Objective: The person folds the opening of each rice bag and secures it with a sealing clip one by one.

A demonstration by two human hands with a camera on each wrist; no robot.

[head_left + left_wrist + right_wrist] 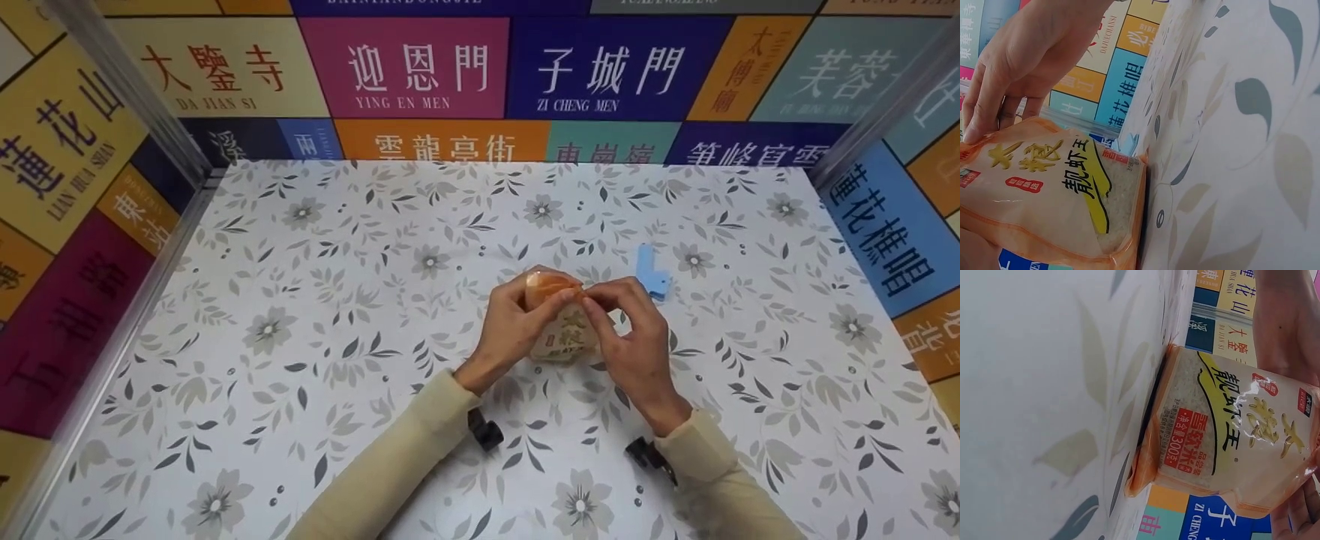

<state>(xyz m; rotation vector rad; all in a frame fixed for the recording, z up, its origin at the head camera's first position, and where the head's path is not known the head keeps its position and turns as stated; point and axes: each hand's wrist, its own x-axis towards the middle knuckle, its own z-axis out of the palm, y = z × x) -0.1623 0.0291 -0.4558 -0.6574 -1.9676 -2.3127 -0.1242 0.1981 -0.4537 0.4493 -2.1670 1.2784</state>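
A small orange-trimmed bag of rice (561,330) stands upright on the floral table (300,315), near its middle. Its clear front shows white grains and yellow-black printed characters (1055,180) (1224,433). My left hand (516,324) grips the bag's upper left side, fingers curled on the top edge (982,121). My right hand (628,334) pinches the top edge from the right, thumb and forefinger meeting the left fingers at the bag's mouth. The right hand (1289,332) shows only partly in the right wrist view.
A small light-blue plastic clip (651,274) lies on the table just beyond my right hand. Colourful sign-printed walls (420,67) enclose the table at the back and on both sides. Metal frame posts (127,97) stand in the back corners.
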